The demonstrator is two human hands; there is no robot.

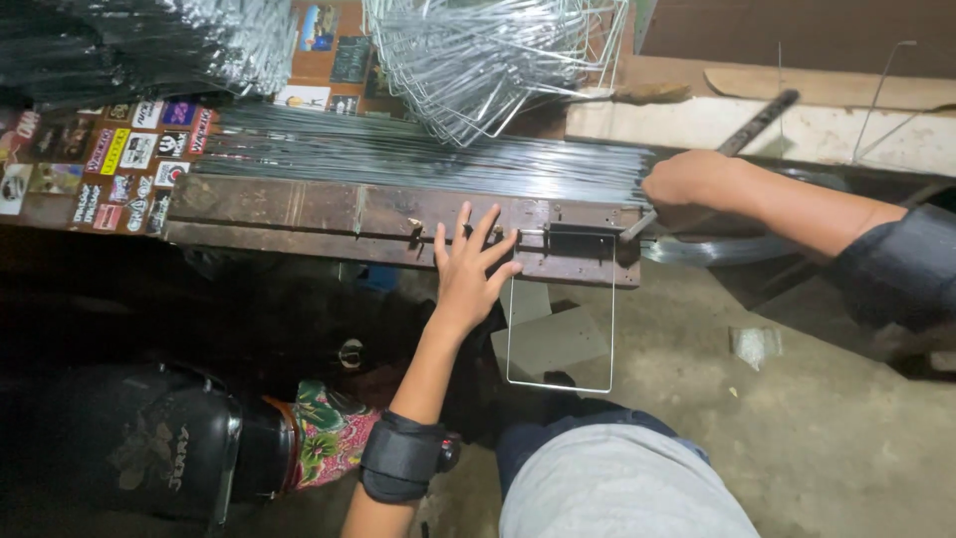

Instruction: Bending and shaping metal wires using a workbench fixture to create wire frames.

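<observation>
**Wire frame on the bending jig**

While the left hand lies open, fingers spread on the rusty steel jig, the right hand is closed around the lever handle. A bent wire frame hangs from the jig's front edge, straight wires stacked behind.

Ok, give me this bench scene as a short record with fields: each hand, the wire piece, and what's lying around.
left hand: flat, fingers spread, pressing on the wooden jig board
right hand: closed around the lever handle at the board's right end
bent wire frame: three-sided, hanging down from the board's front edge
straight wires: bundle lying along the bench behind the board
finished frames: pile at top centre
floor: bare concrete
</observation>
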